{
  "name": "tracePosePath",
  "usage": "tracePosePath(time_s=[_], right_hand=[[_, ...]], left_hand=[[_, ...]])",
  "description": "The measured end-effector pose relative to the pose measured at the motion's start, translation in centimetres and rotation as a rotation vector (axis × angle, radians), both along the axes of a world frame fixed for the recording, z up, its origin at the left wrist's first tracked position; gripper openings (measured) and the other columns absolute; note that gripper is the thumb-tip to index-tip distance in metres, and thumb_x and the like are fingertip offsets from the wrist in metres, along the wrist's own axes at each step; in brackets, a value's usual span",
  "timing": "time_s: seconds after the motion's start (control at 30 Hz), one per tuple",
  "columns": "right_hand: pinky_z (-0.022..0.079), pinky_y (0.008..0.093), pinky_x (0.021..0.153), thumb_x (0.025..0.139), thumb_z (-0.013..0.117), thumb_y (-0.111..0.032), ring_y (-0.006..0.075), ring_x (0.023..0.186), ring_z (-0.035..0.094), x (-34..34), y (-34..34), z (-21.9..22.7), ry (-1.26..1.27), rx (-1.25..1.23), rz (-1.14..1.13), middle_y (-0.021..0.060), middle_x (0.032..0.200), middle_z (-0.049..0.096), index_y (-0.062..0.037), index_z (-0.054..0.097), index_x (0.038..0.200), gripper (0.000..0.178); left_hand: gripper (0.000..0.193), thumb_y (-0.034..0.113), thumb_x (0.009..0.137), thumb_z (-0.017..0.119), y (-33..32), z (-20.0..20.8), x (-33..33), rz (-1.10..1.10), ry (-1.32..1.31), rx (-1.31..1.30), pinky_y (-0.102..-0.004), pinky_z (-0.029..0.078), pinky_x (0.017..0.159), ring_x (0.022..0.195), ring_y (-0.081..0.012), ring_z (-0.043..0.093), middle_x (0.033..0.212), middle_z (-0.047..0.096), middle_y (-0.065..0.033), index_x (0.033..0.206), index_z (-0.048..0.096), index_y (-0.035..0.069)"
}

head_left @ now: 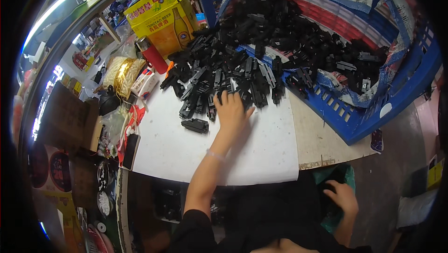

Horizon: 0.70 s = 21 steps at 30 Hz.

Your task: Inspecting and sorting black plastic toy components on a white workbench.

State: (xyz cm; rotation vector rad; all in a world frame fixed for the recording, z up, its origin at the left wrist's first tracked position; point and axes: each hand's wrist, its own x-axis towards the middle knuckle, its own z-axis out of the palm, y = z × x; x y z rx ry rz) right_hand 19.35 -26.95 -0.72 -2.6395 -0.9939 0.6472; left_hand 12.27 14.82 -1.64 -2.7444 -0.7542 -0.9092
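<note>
My left hand (231, 113) reaches over the white sheet (261, 145) to the near edge of a heap of black plastic parts (219, 78). Its fingers are spread and their tips touch the parts; no part shows in its grasp. One loose black part (195, 125) lies apart on the sheet, left of that hand. Below the table's front edge, at the right, my right hand (344, 197) hangs by a green plastic bag (347, 176). The fingers of this hand are apart and slightly bent, with nothing visible in them.
A blue plastic crate (354, 129), tipped toward the table and lined with a striped woven sack (340, 12), holds many more black parts. At the back left stand a yellow carton (161, 19) and a red flask (151, 55). A dark phone-like slab (129, 151) lies on the left edge.
</note>
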Motion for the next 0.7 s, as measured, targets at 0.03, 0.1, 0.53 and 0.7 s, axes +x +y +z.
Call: tracePosePath(time_s=[0.03, 0.1, 0.53, 0.7], right_hand=[[0.048, 0.0397, 0.069, 0.079, 0.065, -0.029, 0.0337, 0.078, 0.062, -0.4, 1.1, 0.0, 0.031, 0.012, 0.043, 0.0172, 0.081, 0.064, -0.0095, 0.062, 0.107, 0.034], [0.048, 0.0386, 0.07, 0.079, 0.064, -0.027, 0.0325, 0.077, 0.062, -1.2, 3.3, 1.0, 0.029, 0.1, 0.13, 0.0166, 0.082, 0.064, -0.0095, 0.062, 0.107, 0.033], [0.047, 0.0283, 0.076, 0.096, 0.044, -0.022, 0.0202, 0.081, 0.061, -5.1, 14.1, 0.7, 1.597, 0.925, -0.161, 0.0093, 0.097, 0.062, -0.001, 0.053, 0.113, 0.029], [0.047, 0.0262, 0.076, 0.087, 0.056, -0.005, 0.0153, 0.085, 0.06, -5.7, 13.8, 1.3, 1.197, 1.109, -0.139, 0.0095, 0.094, 0.062, 0.0011, 0.058, 0.103, 0.017]], left_hand=[[0.05, 0.038, 0.067, 0.074, 0.4, -0.1, 0.9, 0.056, 0.095, 0.021, -0.05, 0.028, 0.097, 0.106, -0.032, 0.047, 0.092, 0.058, -0.0123, 0.097, 0.058, 0.001], [0.047, 0.036, 0.066, 0.075, 1.0, -0.2, 1.1, 0.069, 0.13, 0.001, -0.0511, 0.027, 0.097, 0.104, -0.031, 0.048, 0.087, 0.059, -0.0111, 0.093, 0.059, 0.001], [0.051, 0.03, 0.071, 0.074, -10.4, 4.8, -10.5, -0.957, -0.191, -0.859, -0.0457, 0.033, 0.099, 0.117, -0.0353, 0.046, 0.113, 0.06, -0.0138, 0.108, 0.059, -0.002], [0.053, 0.044, 0.083, 0.06, -11.3, 4.2, -13.1, -0.684, -0.246, -0.924, -0.0407, 0.036, 0.096, 0.11, -0.0311, 0.051, 0.108, 0.062, -0.0136, 0.106, 0.06, -0.003]])
